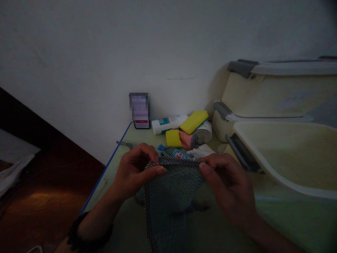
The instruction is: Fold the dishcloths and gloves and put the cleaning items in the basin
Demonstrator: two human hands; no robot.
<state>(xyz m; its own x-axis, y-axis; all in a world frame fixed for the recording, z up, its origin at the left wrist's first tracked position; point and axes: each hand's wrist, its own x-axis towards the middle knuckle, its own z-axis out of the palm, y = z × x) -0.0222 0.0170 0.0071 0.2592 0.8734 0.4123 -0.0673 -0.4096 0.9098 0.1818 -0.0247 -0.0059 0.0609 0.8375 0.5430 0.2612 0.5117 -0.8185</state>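
Left hand (131,177): one, bare; thumb and forefinger pinching a corner of the cloth's checked border. Judged risk: a thin grip on narrow trim, liable to slip if the right side pulls harder.

Right hand (231,186): one, bare; thumb and fingers pinching the other end of the same border. Judged risk: knuckles near the tub handle, which they could knock on a sideways swing.

Mesh cloth (171,189): one, grey-green, limp; border stretched between the hands above the surface (112,172), body hanging towards the wearer. Judged risk: loose folds could twist or double under; too hard a tug could distort the weave.

Blue-capped bottle (180,153): one, lying just beyond the border. Judged risk: a forward push of cloth or knuckles could set it rolling.

White crumpled piece (202,150): one, beside the bottle; light, easily swept along.

Small yellow sponge (173,138), pink cloth (185,139), large yellow sponge (194,122), white tube (163,126), tin (204,133): one cluster, by the wall. Judged risk: a nudge to the tube or tin could tip the large sponge off them.

Phone (142,117): one, propped steeply at the wall; could slide if bumped.

Open tub (273,179): one, right side; its rim could catch a trailing fold.
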